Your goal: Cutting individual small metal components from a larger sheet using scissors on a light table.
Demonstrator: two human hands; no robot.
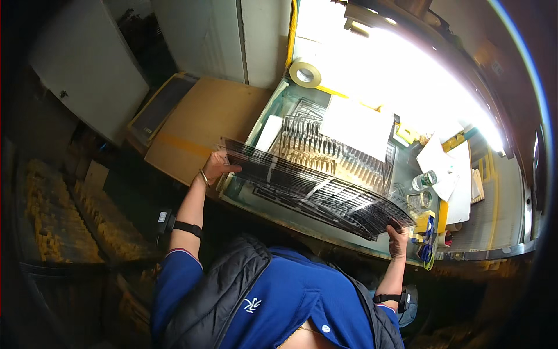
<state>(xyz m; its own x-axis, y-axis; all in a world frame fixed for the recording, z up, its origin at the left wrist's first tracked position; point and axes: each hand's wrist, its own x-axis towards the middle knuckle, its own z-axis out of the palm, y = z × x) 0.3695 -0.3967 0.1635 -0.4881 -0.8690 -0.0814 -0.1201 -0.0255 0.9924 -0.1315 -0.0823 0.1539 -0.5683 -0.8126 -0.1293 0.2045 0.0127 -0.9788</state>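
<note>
Both my hands hold up a large, thin, see-through sheet printed with dark stripes and line patterns. My left hand pinches its left corner, with the thumb lying over the front. At the far right corner my right hand grips the edge with the fingers partly hidden. The sheet is tilted over a glass-topped table. Behind it lie further dark-patterned sheets and a white sheet, partly covered by the raised one.
A roll of tape rests at the table's far left corner. On the right stand a clear jar, white papers and blue-handled scissors. Brown board lies left of the table. A bright lamp glares at the back.
</note>
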